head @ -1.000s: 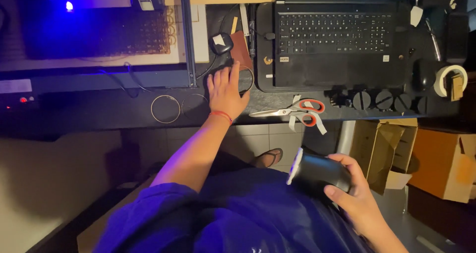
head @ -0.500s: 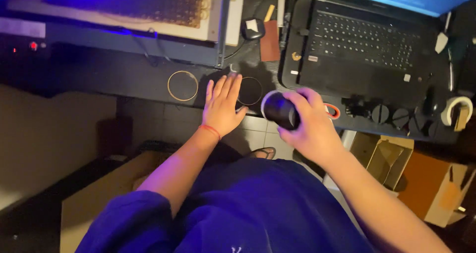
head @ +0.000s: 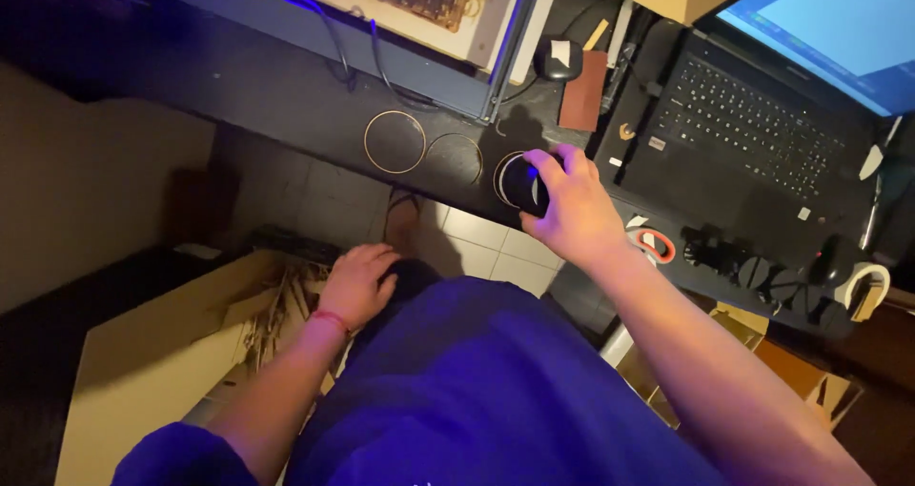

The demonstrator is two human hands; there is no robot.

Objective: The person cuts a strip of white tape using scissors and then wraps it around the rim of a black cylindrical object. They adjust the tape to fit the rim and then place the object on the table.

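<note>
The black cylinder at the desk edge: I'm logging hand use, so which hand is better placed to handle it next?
Probably right: the right hand already grips the black cylinder on the desk, while the left hand is down by the lap.

Right hand point(head: 570, 210) stretched forward, fingers curled in a closed grip — left hand point(head: 357, 281) lowered by the lap, fingers loosely bent

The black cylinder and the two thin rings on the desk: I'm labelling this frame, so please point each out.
black cylinder point(head: 522, 183), head view, on its dark end face.
left ring point(head: 366, 143), head view, on its left rim.
middle ring point(head: 479, 154), head view, on its right rim.
</note>
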